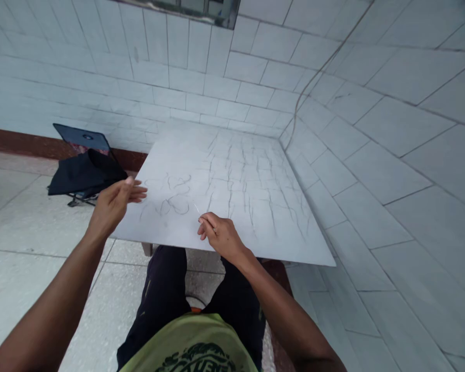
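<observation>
A large white board (178, 139) lies before me, with rows of thin dark strands or lines (230, 194) across its middle and right. More curled dark strands or lines (176, 204) are near its left side; whether they are loose or drawn I cannot tell. Above the board's near edge, my right hand (219, 232) pinches a thin, pale, needle-like piece (197, 207) that points up and left. At the board's left edge is my left hand (118, 201), its thumb pressed to the index finger and the other fingers stretched out. Anything in that pinch is too small to see.
Tiled walls (372, 170) border the board at the back and right. A cable (313, 77) hangs down the corner. Left of the board stands a blue chair (81, 138) with dark cloth (87, 173) over it. My legs (163, 289) are under the near edge.
</observation>
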`<move>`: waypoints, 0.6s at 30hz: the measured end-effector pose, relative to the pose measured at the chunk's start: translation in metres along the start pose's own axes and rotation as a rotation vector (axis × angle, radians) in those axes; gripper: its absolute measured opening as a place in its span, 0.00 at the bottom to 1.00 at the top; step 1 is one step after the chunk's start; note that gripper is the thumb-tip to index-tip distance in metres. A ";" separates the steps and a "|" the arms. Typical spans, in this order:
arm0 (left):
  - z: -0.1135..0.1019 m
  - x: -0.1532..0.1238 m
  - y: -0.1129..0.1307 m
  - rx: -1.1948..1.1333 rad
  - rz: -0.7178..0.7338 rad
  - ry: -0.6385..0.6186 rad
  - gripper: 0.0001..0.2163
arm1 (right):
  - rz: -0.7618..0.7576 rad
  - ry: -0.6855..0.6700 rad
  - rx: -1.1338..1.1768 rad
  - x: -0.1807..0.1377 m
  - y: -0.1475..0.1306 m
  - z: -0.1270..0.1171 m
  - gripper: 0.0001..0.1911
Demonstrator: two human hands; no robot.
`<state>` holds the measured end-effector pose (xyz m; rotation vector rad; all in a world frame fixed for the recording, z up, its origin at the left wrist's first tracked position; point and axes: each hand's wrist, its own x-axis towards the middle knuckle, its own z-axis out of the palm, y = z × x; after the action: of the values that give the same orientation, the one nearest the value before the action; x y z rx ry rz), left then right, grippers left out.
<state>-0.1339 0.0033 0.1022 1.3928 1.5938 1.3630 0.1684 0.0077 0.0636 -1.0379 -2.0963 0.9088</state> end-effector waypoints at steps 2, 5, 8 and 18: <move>-0.003 -0.014 -0.011 0.102 0.009 0.141 0.27 | -0.014 0.032 -0.021 0.021 0.007 -0.009 0.11; 0.000 -0.039 -0.031 0.281 0.018 0.232 0.21 | -0.022 0.072 -0.038 0.067 0.017 -0.024 0.11; 0.009 -0.058 -0.057 0.479 0.096 0.265 0.18 | 0.018 0.128 0.066 0.126 0.030 -0.036 0.11; 0.029 -0.052 -0.123 0.613 0.518 0.288 0.29 | 0.331 0.267 0.416 0.346 0.090 -0.056 0.11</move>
<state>-0.1335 -0.0273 -0.0308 2.1695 2.0437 1.4703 0.0758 0.3559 0.1019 -1.2164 -1.4589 1.2271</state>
